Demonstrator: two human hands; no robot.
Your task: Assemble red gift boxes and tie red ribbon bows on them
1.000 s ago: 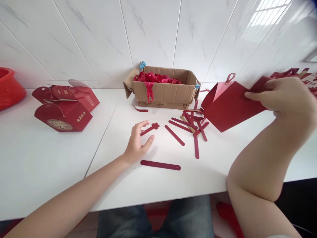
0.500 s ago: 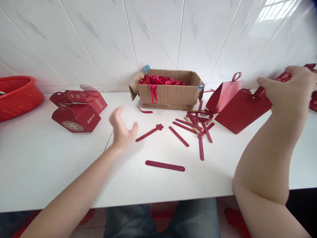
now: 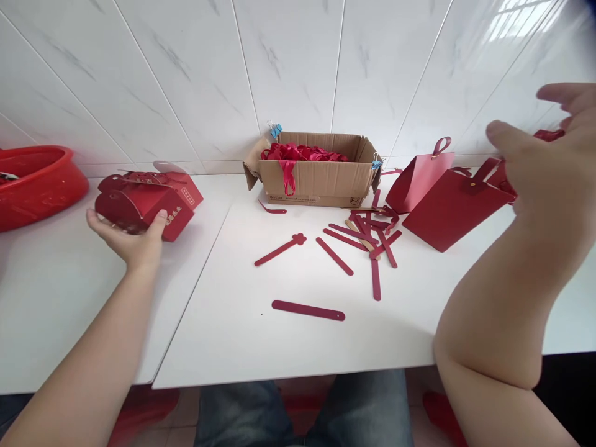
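Left of the cardboard carton [image 3: 321, 181], the left hand [image 3: 135, 245] grips a curved-flap paperboard gift box [image 3: 144, 202] with gold lettering [image 3: 174, 217]. Right of the carton, 2 matte red tapered bags [image 3: 459, 211] appear complete — strap handles [image 3: 442, 146] fitted. Beyond them, the right hand [image 3: 552, 139] spreads wide. Flat, round-ended straps [image 3: 334, 256] before the carton lie unattached.

Bright, diffuse light — window-shaped glare [image 3: 519, 18] on the tiles [image 3: 395, 74] above the table's [image 3: 223, 347] back edge, right; shadows faint.
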